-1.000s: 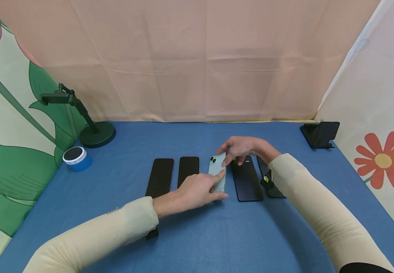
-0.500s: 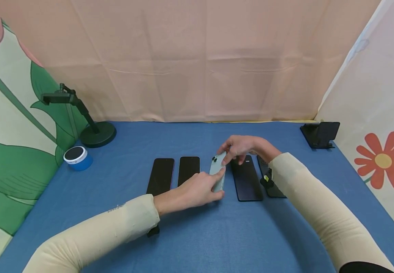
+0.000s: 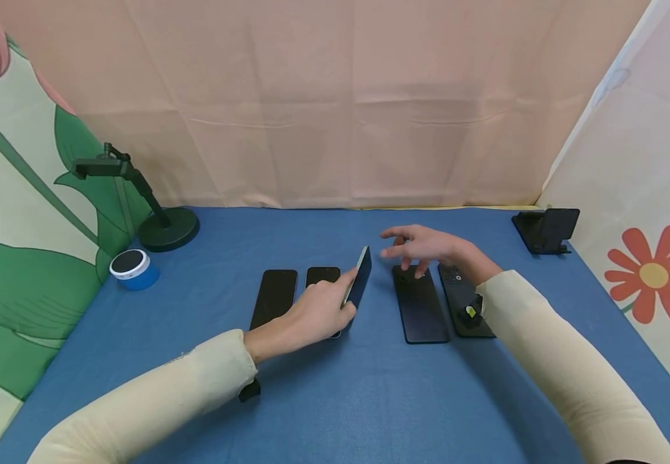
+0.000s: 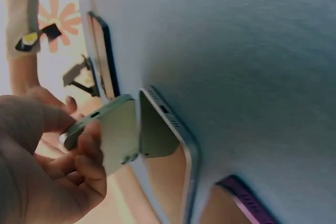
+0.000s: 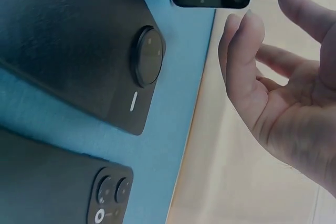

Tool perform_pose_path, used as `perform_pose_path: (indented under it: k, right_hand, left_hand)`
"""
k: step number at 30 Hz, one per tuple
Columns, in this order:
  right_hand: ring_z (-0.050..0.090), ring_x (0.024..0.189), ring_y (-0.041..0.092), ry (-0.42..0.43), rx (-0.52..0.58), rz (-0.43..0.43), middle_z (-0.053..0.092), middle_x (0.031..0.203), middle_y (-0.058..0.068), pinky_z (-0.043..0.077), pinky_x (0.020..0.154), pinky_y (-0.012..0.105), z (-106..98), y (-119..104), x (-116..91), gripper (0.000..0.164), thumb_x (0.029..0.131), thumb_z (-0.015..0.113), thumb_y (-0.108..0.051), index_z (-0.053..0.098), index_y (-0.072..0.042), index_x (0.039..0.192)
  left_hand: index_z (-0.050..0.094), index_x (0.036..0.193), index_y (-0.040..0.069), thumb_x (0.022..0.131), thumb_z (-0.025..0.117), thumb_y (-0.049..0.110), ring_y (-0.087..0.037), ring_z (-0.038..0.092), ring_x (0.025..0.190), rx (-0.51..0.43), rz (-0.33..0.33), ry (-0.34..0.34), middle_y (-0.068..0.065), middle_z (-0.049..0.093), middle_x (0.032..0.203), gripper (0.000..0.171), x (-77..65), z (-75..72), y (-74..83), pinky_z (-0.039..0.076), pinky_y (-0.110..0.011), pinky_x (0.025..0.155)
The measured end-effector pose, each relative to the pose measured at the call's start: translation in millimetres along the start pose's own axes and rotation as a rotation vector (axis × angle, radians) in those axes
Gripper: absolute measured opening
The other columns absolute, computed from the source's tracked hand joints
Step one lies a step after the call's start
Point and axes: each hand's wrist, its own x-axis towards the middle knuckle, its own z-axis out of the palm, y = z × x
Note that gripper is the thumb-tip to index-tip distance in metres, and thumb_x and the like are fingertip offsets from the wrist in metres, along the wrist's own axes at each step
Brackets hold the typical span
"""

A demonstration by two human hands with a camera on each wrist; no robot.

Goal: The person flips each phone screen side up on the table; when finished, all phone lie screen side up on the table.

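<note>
My left hand (image 3: 317,312) holds a pale green smartphone (image 3: 360,276) by its lower end, thumb on one side and fingers on the other. The phone is tipped up on its long edge, its dark screen turned right. In the left wrist view its pale back (image 4: 119,129) faces a silver-edged phone lying screen up (image 4: 167,124). My right hand (image 3: 428,248) hovers with spread, slightly bent fingers and nothing in them. Below it lies a dark phone (image 3: 421,308), back up, its round camera bump visible in the right wrist view.
Another black phone (image 3: 461,303) lies back up at the right, partly behind the right wrist. To the left, a black phone (image 3: 274,296) lies screen up. A dark stand (image 3: 168,229), a blue-and-white tub (image 3: 135,270) and a black phone holder (image 3: 545,231) stand farther out on the blue cloth.
My right hand has let go of the pale green phone and moved right. My left hand has drawn the phone leftward, and it has turned from back-up to standing on its edge.
</note>
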Motion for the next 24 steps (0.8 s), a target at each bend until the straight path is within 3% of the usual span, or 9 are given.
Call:
perform_pose_path:
  k: [5,8,11,13,15,18,24]
  right_hand:
    - [0.062,0.096,0.033,-0.004,0.032,-0.027,0.051,0.131,0.016,0.059,0.066,0.039,3,6,-6,0.069,0.099,0.061,-0.042,0.032,-0.018,0.157]
    - [0.062,0.098,0.033,-0.004,0.061,-0.035,0.051,0.131,0.016,0.059,0.067,0.039,7,9,-7,0.069,0.099,0.062,-0.042,0.033,-0.017,0.156]
    - [0.062,0.097,0.031,-0.001,0.080,-0.036,0.051,0.132,0.017,0.059,0.067,0.039,11,12,-6,0.070,0.099,0.061,-0.041,0.032,-0.016,0.157]
    - [0.063,0.096,0.030,0.001,0.102,-0.033,0.051,0.134,0.019,0.059,0.067,0.039,15,13,-6,0.069,0.100,0.060,-0.040,0.031,-0.015,0.158]
    - [0.064,0.095,0.028,0.000,0.126,-0.026,0.051,0.137,0.020,0.060,0.067,0.040,19,15,-4,0.070,0.101,0.059,-0.039,0.028,-0.015,0.159]
    - [0.066,0.097,0.026,0.001,0.178,-0.003,0.050,0.143,0.019,0.060,0.068,0.041,24,17,-2,0.071,0.101,0.058,-0.038,0.025,-0.017,0.160]
    - [0.068,0.101,0.028,0.000,0.337,0.000,0.048,0.149,0.021,0.060,0.069,0.040,31,23,1,0.071,0.102,0.058,-0.037,0.023,-0.015,0.160]
  left_hand:
    - [0.036,0.156,0.014,0.099,0.051,0.017,-0.013,0.032,0.037,-0.151,-0.048,0.070,0.004,0.045,0.052,0.059,0.0,0.0,-13.6,0.027,-0.025,0.040]
    - [0.036,0.156,0.013,0.099,0.050,0.016,-0.015,0.048,0.050,-0.341,-0.103,0.084,0.001,0.048,0.059,0.058,1.1,0.4,-18.7,0.034,-0.027,0.048]
    - [0.035,0.157,0.014,0.099,0.050,0.015,-0.023,0.063,0.073,-0.554,-0.186,0.073,-0.001,0.055,0.067,0.059,2.4,1.9,-21.6,0.047,-0.029,0.069]
    - [0.034,0.157,0.014,0.100,0.050,0.014,-0.027,0.065,0.085,-0.684,-0.231,0.061,-0.003,0.059,0.074,0.059,2.8,4.3,-23.2,0.048,-0.031,0.080]
    - [0.034,0.157,0.015,0.100,0.051,0.013,-0.028,0.064,0.084,-0.775,-0.257,0.054,-0.003,0.060,0.079,0.059,3.2,8.3,-24.9,0.047,-0.031,0.080]
    - [0.033,0.157,0.017,0.101,0.052,0.013,-0.026,0.063,0.085,-0.867,-0.262,0.051,-0.003,0.060,0.082,0.059,2.8,13.6,-25.7,0.045,-0.028,0.073]
    - [0.030,0.159,0.018,0.102,0.052,0.014,-0.026,0.062,0.084,-0.924,-0.220,0.067,-0.004,0.063,0.088,0.061,3.3,16.3,-22.5,0.046,-0.024,0.071]
